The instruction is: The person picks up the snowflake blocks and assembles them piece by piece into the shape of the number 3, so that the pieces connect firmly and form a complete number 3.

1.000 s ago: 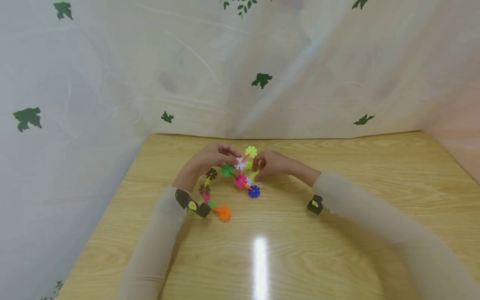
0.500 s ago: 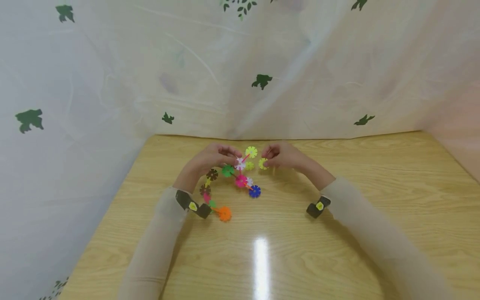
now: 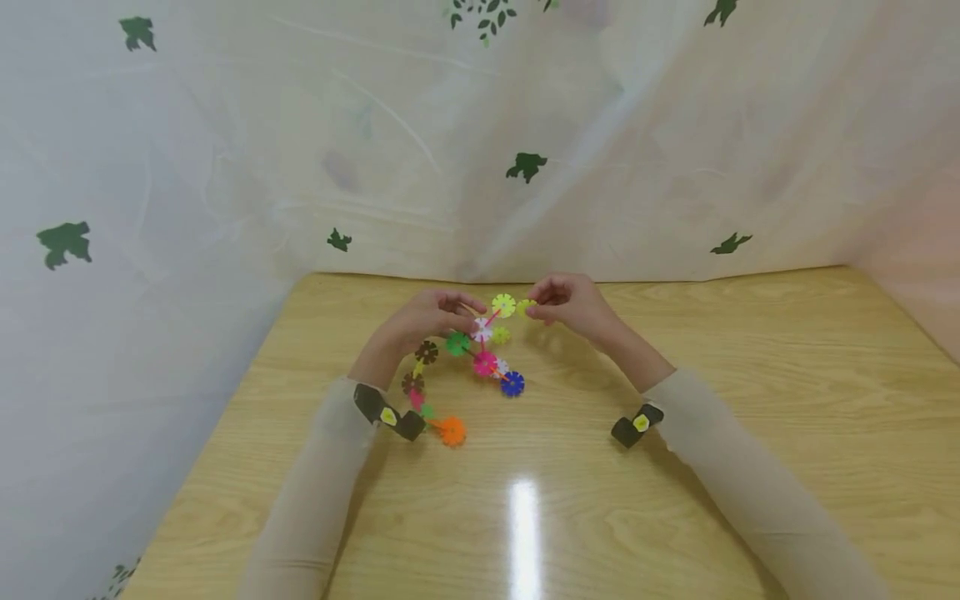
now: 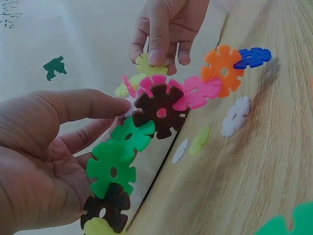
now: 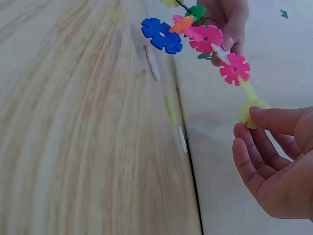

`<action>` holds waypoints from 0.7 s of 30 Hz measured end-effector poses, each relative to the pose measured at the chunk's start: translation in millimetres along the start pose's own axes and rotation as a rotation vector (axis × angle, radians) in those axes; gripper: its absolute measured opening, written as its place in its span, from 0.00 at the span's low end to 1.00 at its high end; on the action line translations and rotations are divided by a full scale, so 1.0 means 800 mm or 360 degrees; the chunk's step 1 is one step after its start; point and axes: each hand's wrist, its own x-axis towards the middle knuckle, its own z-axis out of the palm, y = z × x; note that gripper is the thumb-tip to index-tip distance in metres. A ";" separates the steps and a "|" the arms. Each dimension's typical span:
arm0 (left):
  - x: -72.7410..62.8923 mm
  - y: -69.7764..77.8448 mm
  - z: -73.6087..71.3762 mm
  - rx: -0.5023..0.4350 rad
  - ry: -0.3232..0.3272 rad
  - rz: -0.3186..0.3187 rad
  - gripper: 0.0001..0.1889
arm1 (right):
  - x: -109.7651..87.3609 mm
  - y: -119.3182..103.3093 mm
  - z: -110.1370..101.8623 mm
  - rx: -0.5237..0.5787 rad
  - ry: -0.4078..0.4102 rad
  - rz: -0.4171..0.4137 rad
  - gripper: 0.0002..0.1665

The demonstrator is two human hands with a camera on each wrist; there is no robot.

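Note:
A chain of interlocking snowflake discs hangs between the hands, its white disc [image 3: 482, 330] pinched by my left hand [image 3: 431, 318]. Green discs [image 4: 111, 169], a brown disc [image 4: 160, 111], a pink disc [image 3: 485, 363], an orange disc [image 4: 223, 71] and a blue disc [image 3: 513, 384] belong to it. A yellow disc [image 3: 503, 305] forms its upper end. My right hand [image 3: 573, 302] pinches another yellow disc [image 5: 252, 113] between thumb and fingers. In the right wrist view the two yellow discs meet; whether their slots are engaged I cannot tell.
Loose on the wooden table [image 3: 600, 500] lie a white disc [image 4: 236, 116], a yellow disc [image 4: 199, 140] and a smaller-looking white disc [image 4: 180, 151]. One chain branch curves down to an orange disc [image 3: 452, 432] near the left wrist. A patterned curtain [image 3: 637, 125] hangs behind the table.
My right hand has picked up a yellow disc from beside the chain and raised it up to the chain's yellow end. My left hand keeps its hold, nearly still.

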 end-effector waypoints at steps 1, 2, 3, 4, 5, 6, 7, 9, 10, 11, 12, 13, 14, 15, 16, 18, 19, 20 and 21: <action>0.000 0.000 0.000 0.0000 -0.0002 0.0000 0.17 | -0.001 0.001 0.001 0.0017 0.0010 -0.0023 0.10; 0.001 0.000 0.001 0.0001 -0.0004 0.0002 0.17 | -0.001 0.001 0.001 0.0030 0.0017 -0.0037 0.10; 0.001 0.000 0.001 0.0001 -0.0006 0.0002 0.16 | -0.001 0.002 0.001 0.0035 0.0025 -0.0047 0.09; 0.002 0.000 0.001 0.0000 -0.0008 0.0002 0.16 | -0.001 0.002 0.001 0.0036 0.0030 -0.0056 0.09; 0.002 0.000 0.001 0.0001 -0.0011 0.0004 0.16 | -0.002 0.002 0.001 0.0043 0.0038 -0.0054 0.08; 0.003 0.000 0.002 -0.0001 -0.0013 0.0004 0.16 | -0.002 0.002 0.001 0.0044 0.0044 -0.0054 0.08; 0.003 0.000 0.002 -0.0003 -0.0015 0.0006 0.16 | -0.002 0.002 0.001 0.0041 0.0048 -0.0056 0.09; 0.003 -0.001 0.002 -0.0018 -0.0020 0.0015 0.17 | -0.002 0.000 0.001 0.0024 0.0054 -0.0046 0.09; 0.004 -0.001 0.002 -0.0023 -0.0022 0.0022 0.18 | -0.002 0.000 0.001 0.0016 0.0056 -0.0048 0.10; 0.004 -0.002 0.002 -0.0029 -0.0024 0.0027 0.19 | -0.002 -0.001 0.002 0.0009 0.0062 -0.0047 0.11; 0.004 -0.002 0.002 -0.0033 -0.0026 0.0034 0.20 | -0.002 -0.002 0.002 0.0001 0.0067 -0.0050 0.12; 0.004 -0.002 0.002 -0.0038 -0.0027 0.0041 0.21 | -0.002 -0.002 0.003 -0.0008 0.0072 -0.0053 0.12; 0.004 -0.002 0.002 -0.0042 -0.0028 0.0048 0.21 | -0.002 -0.002 0.003 -0.0013 0.0076 -0.0055 0.12; 0.004 -0.002 0.002 -0.0039 -0.0028 0.0055 0.22 | -0.002 -0.003 0.004 -0.0017 0.0080 -0.0059 0.12; 0.003 -0.002 0.002 -0.0033 -0.0029 0.0064 0.22 | -0.001 -0.003 0.004 -0.0022 0.0084 -0.0062 0.12; 0.002 -0.002 0.003 -0.0020 -0.0030 0.0080 0.23 | -0.001 -0.003 0.005 -0.0021 0.0087 -0.0064 0.12; 0.002 -0.002 0.003 -0.0015 -0.0030 0.0085 0.23 | -0.001 -0.003 0.006 -0.0022 0.0086 -0.0067 0.12; 0.002 -0.002 0.003 -0.0007 -0.0030 0.0089 0.22 | -0.001 -0.003 0.006 -0.0018 0.0084 -0.0067 0.11; 0.002 -0.002 0.003 0.0003 -0.0029 0.0096 0.22 | -0.001 -0.004 0.006 -0.0015 0.0084 -0.0067 0.11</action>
